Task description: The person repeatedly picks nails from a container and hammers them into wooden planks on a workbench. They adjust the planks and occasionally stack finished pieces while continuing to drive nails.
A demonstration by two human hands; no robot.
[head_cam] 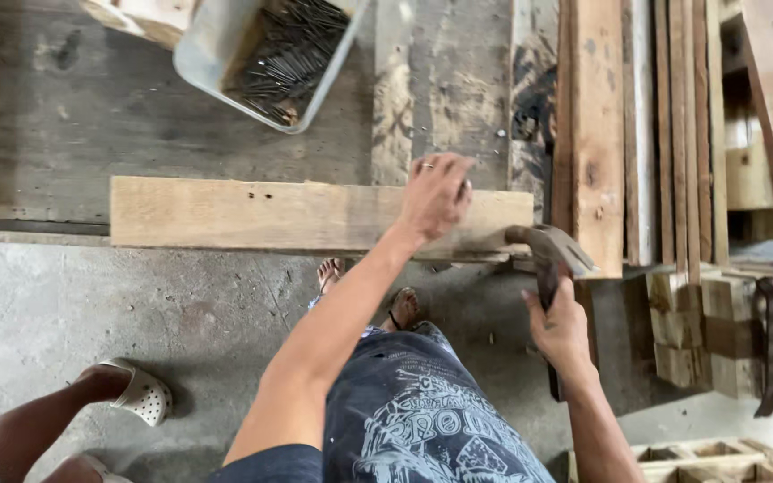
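The left hand [436, 197] pinches something small, likely a nail, against the right end of the wooden plank [315, 215] lying across the workbench [82, 116], while the right hand [564, 331] grips a claw hammer [549, 255] just right of it. A glancing blow could catch those fingers or bend the nail. The nail itself is hidden; the tub of nails [270, 58] is cut off at the far edge.
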